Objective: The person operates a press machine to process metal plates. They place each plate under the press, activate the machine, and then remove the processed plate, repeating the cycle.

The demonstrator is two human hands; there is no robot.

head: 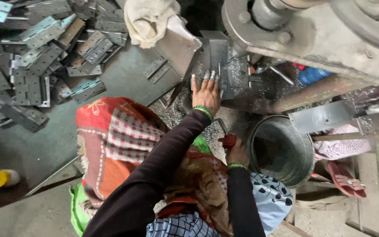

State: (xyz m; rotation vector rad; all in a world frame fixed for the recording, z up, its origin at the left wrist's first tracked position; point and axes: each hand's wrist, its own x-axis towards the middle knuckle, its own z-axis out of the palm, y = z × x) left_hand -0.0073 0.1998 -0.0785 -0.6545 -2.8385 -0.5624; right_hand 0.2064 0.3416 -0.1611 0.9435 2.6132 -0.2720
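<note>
**Hinge plate held at the press, bucket waiting beside it**

Nearest my view are the two dark-sleeved arms reaching out over a lap wrapped in red, orange and checked cloth. Beyond them stands the big grey iron press machine, its worn body filling the upper right. On the dark grey desk to the left lies a heap of flat grey steel hinge plates, stacked loosely, I judge so they stay within arm's reach. The round galvanised metal bucket sits just beside the press, low and close; its inside looks dark and I cannot tell what it holds. The left hand lies flat against an upright grey steel hinge plate at the machine's bed, fingers pressed together, seemingly steadying it. The right hand is closed around a small red rag near the bucket's rim. Bright metal shavings litter the bed.
</note>
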